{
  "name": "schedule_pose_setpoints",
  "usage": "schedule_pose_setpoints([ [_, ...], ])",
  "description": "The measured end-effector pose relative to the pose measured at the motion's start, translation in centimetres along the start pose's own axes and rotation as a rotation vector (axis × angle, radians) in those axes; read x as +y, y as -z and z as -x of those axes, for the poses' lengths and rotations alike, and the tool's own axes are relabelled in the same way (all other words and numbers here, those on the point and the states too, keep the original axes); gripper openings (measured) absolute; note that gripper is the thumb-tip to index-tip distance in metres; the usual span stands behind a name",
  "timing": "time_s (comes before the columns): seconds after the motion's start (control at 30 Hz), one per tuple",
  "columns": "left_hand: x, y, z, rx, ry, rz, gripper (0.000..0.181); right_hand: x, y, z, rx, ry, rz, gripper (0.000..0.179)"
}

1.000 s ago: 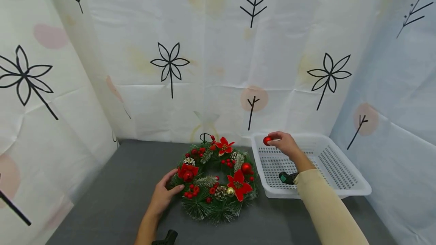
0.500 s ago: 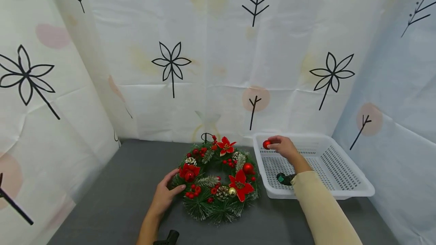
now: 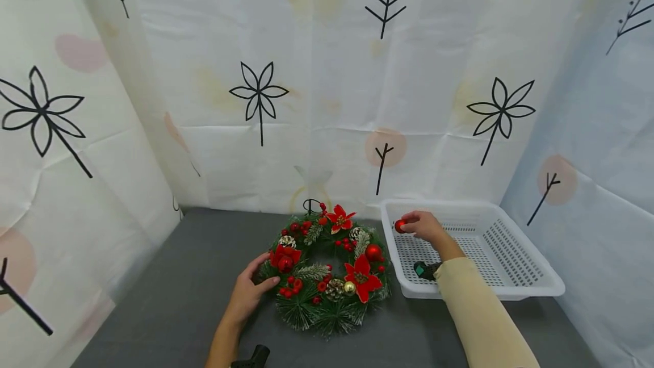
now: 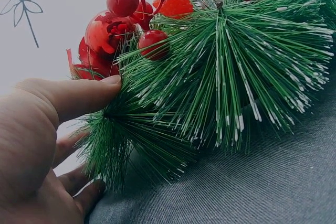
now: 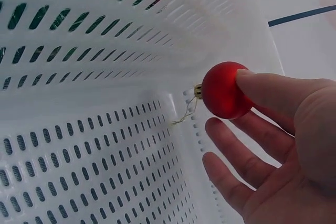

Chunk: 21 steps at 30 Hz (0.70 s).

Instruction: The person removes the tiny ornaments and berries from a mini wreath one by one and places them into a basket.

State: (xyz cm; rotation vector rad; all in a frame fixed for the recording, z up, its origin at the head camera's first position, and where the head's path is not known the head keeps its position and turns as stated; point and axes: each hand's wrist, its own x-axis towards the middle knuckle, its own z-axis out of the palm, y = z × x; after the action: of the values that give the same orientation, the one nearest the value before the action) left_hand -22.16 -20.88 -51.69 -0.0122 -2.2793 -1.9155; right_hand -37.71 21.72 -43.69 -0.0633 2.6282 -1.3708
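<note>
A green Christmas wreath (image 3: 334, 322) with red poinsettias, berries, pinecones and small balls lies on the grey table. My left hand (image 3: 247, 293) holds its left outer edge. In the left wrist view the thumb (image 4: 86, 97) lies against the needles, and the other fingers reach behind and below the sprigs. Over the far left corner of a white plastic basket (image 3: 516, 251), my right hand (image 3: 424, 226) pinches a red Christmas bauble (image 5: 227, 91) between thumb and fingers. A gold cap and a thin thread loop stick out from the bauble, pointing away from the palm.
The basket stands right of the wreath, its slotted left wall close to the sprigs. White patterned cloth (image 3: 317, 158) hangs behind and along both sides of the table (image 3: 194, 266). A thin black wire loop (image 3: 310, 205) shows at the wreath's far edge.
My right hand has lowered with the bauble toward the inside of the basket. The left hand stays at the wreath's edge. The view has shifted slightly.
</note>
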Motion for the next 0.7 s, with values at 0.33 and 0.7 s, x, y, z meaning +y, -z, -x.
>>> schedule_pose_setpoints([
  [0.33, 0.14, -0.05, 0.0, -0.004, -0.005, 0.005, 0.063, 0.13, -0.08, -0.03, -0.037, -0.004, 0.095, 0.034],
  [0.7, 0.21, -0.09, 0.17, -0.003, -0.011, -0.007, 0.063, 0.64, -0.16, -0.15, -0.075, 0.049, 0.31, 0.027],
])
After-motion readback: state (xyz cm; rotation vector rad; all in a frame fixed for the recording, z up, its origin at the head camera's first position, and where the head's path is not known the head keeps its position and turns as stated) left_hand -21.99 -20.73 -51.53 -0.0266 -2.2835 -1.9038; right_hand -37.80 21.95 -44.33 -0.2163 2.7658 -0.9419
